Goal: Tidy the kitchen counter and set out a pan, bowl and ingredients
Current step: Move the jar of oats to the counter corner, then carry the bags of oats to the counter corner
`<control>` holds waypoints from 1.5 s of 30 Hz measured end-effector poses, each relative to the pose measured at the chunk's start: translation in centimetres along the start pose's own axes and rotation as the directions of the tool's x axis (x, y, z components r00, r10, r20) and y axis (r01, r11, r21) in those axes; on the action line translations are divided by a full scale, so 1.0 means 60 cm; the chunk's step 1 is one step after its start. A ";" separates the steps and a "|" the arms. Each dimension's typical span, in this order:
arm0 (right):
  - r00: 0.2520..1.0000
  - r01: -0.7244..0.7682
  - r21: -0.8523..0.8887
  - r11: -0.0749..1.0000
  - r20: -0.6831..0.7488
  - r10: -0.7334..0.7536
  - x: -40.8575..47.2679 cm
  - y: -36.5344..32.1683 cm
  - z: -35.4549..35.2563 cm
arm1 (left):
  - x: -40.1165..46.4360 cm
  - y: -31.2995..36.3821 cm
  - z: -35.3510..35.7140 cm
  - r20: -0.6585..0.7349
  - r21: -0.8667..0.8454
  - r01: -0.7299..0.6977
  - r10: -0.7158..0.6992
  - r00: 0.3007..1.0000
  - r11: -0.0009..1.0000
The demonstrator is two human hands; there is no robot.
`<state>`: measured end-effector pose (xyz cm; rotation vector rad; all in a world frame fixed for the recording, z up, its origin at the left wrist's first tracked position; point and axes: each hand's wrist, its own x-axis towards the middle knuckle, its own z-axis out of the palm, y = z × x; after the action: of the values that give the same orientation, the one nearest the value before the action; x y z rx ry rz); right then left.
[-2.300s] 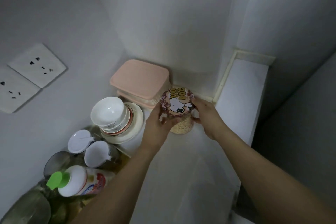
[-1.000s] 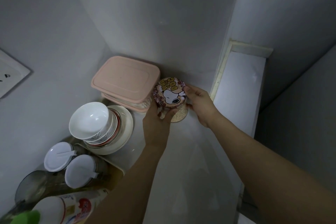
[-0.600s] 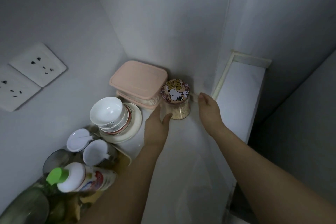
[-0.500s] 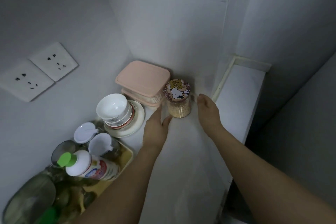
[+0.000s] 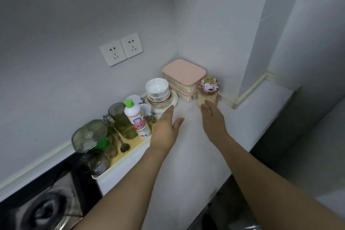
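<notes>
A glass jar (image 5: 208, 93) of pale grains with a cartoon-dog lid stands on the white counter (image 5: 188, 155) in the back corner, beside two stacked pink-lidded boxes (image 5: 183, 74). White bowls (image 5: 157, 87) are stacked on a plate to the left of the boxes. My left hand (image 5: 166, 127) hovers flat over the counter in front of the bowls and holds nothing. My right hand (image 5: 213, 119) is stretched out with straight fingers just in front of the jar, apart from it, and is empty too.
A yellow tray (image 5: 134, 144) at the left holds a white bottle with a green cap (image 5: 136, 119), green glass cups (image 5: 121, 117), a spoon and a green lidded jug (image 5: 89, 135). A gas hob (image 5: 43, 209) lies at the bottom left. Two wall sockets (image 5: 121, 48) are above. A raised ledge (image 5: 261, 95) runs on the right.
Both hands let go of the jar, now standing in the corner by the pink boxes, and drew back toward me. The view has pulled back and swung left, showing the tray and hob.
</notes>
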<state>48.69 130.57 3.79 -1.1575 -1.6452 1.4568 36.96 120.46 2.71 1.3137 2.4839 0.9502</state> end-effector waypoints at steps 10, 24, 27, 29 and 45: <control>0.976 0.011 -0.098 0.995 0.219 0.011 -0.234 0.007 0.059 | -0.263 -0.077 -0.079 -0.074 -0.069 0.222 -0.227 0.971 0.973; 0.654 0.217 -0.062 0.974 0.750 -0.098 -0.587 -0.017 0.157 | -0.705 -0.088 -0.243 -0.511 -0.138 0.565 -0.548 0.663 0.813; 0.570 0.260 -0.044 0.965 0.813 -0.116 -0.672 -0.019 0.180 | -0.800 -0.091 -0.266 -0.557 -0.208 0.612 -0.607 0.567 0.763; 0.527 0.278 -0.036 0.960 0.841 -0.120 -0.730 -0.021 0.198 | -0.861 -0.101 -0.281 -0.580 -0.248 0.633 -0.636 0.510 0.734; 0.188 0.343 0.037 0.939 0.976 -0.107 -1.274 -0.009 0.385 | -1.418 -0.242 -0.503 -0.716 -0.402 0.707 -0.681 0.153 0.582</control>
<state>58.67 51.40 6.75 0.2297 -2.6816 1.9868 64.81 33.42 5.92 -0.6879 3.1349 1.4069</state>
